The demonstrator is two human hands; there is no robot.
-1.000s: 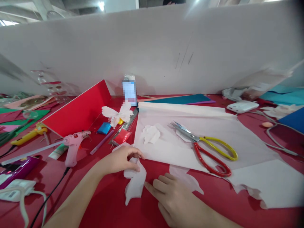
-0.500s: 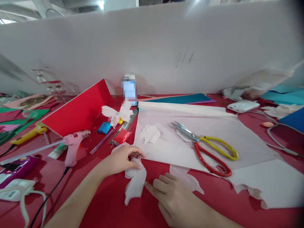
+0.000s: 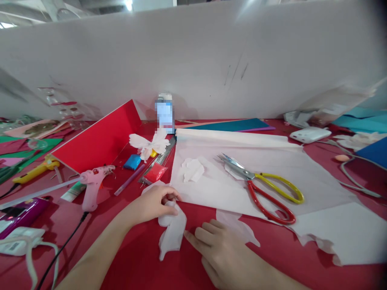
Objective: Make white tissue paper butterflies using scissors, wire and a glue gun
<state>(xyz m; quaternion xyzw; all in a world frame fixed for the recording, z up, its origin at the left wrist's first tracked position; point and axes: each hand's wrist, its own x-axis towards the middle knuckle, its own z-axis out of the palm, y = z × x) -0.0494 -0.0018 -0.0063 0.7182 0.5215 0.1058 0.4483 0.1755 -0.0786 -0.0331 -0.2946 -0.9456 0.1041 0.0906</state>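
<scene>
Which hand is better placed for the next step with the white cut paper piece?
Probably the left hand: its fingers hold the top of the white cut paper piece. The right hand rests on the red tabletop, only reaching the piece's edge.

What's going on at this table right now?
A person is working at a red-covered table. Their left hand pinches a cut piece of white tissue paper, while their right hand rests against its edge. Red-and-yellow scissors lie on a larger tissue sheet, with a pink glue gun off to the left.
</scene>
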